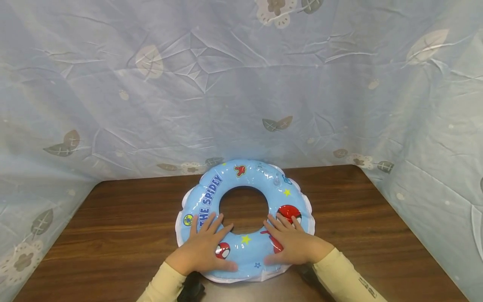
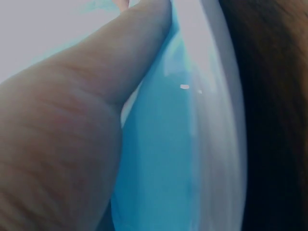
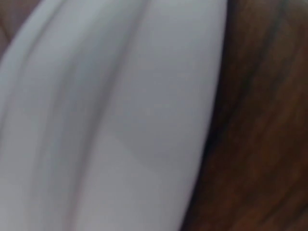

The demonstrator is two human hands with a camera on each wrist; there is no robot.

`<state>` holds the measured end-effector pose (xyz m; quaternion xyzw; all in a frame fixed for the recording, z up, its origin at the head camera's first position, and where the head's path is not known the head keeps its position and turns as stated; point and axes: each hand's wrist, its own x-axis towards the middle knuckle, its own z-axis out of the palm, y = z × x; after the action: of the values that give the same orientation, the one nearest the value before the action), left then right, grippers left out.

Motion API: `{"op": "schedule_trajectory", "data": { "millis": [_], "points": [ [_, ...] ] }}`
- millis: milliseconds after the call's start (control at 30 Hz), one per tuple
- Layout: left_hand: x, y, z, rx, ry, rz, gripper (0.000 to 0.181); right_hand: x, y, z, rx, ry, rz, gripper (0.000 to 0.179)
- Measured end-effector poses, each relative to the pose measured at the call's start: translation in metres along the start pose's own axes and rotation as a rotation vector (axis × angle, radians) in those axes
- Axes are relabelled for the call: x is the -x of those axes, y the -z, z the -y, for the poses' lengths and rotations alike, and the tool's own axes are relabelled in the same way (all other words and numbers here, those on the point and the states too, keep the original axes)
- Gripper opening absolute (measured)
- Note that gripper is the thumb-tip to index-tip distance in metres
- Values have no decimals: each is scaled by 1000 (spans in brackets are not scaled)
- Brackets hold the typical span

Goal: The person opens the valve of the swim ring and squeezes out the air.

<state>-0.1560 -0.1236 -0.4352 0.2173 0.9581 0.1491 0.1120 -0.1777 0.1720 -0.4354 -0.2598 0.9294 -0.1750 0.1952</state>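
Observation:
A blue inflatable swim ring (image 1: pixel 247 251) with a white wavy edge lies flat on the wooden table, puffed up with air. Its top carries red cartoon heads, yellow stars and the words "THE SPIDEY". My left hand (image 1: pixel 203 247) rests on the ring's front left part, fingers spread and straight. On the front right part lies my right hand (image 1: pixel 296 243), its fingers also stretched out. In the left wrist view the left thumb (image 2: pixel 139 38) lies along the blue vinyl. The right wrist view shows only the ring's white edge (image 3: pixel 154 110), blurred; the right hand's fingers are out of sight there.
The dark brown wooden table (image 1: pixel 124 226) extends to both sides of the ring. A pale blue curtain (image 1: pixel 234 96) with leaf and flower prints hangs behind the table and along both sides. A clear valve (image 1: pixel 276 180) sits on the ring's back right.

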Motion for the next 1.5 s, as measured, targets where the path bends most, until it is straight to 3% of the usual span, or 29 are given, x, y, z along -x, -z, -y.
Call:
{"op": "schedule_trajectory", "data": {
  "millis": [400,1033,1500],
  "points": [
    [-1,-8,0,-55,-33,-62,118,-2,-2,0,63,40,23,113],
    [-3,-12,1,-28,-10,18,122,-3,-1,0,36,8,81,120],
    [-4,-11,-3,-42,3,16,122,-5,2,3,53,-17,102,119]
  ]
}}
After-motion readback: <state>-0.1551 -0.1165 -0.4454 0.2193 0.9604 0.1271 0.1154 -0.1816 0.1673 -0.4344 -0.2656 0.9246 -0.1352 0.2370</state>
